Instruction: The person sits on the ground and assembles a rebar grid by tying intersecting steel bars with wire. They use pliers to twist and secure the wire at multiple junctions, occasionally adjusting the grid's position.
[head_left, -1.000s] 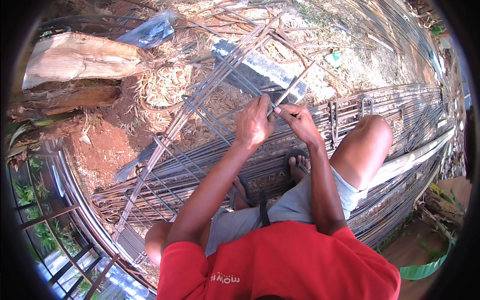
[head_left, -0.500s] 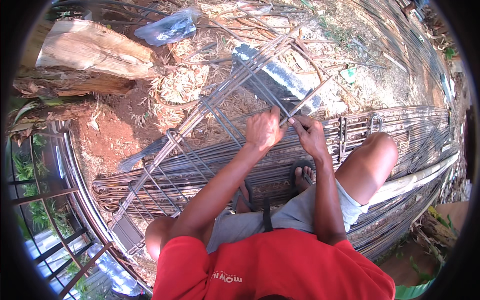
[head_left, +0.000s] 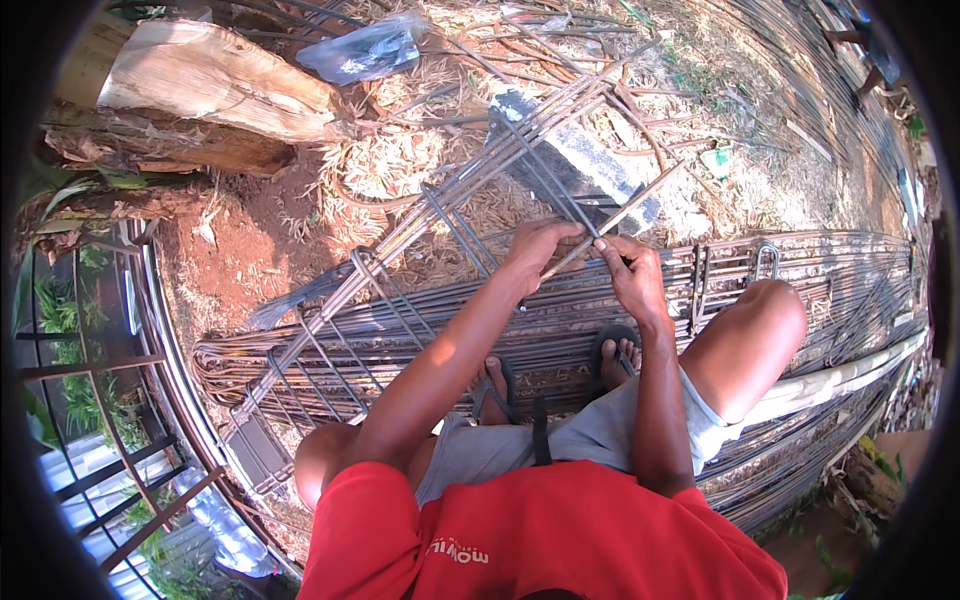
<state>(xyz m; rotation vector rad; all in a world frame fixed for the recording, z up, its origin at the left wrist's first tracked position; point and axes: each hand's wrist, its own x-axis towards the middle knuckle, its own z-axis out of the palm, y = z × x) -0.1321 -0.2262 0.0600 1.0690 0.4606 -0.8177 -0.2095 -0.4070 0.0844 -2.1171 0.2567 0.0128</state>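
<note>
A long rebar cage point(head_left: 402, 238) runs diagonally across the view, with square stirrups point(head_left: 548, 172) hung along its bars. My left hand point(head_left: 540, 254) is closed around a steel bar close to a stirrup corner, with the fingers partly hidden. At that same corner, where a rod point(head_left: 640, 200) crosses the stirrup, my right hand point(head_left: 634, 274) pinches with thumb and forefinger. What lies between those fingertips is too small to make out. The hands are close together, a short gap between them.
Under the cage lies a wide bundle of long steel rods point(head_left: 300, 350). A black-and-white block point(head_left: 575, 150) stands beyond my hands. At left are a cut trunk point(head_left: 215, 80), a bunch of thin wires point(head_left: 300, 296) and a metal grille point(head_left: 100, 365). A plastic bag point(head_left: 365, 50) lies at the back.
The whole scene has shifted slightly right in the view. My left hand's fingers have turned and dropped lower at the corner; my right hand stays pinched there.
</note>
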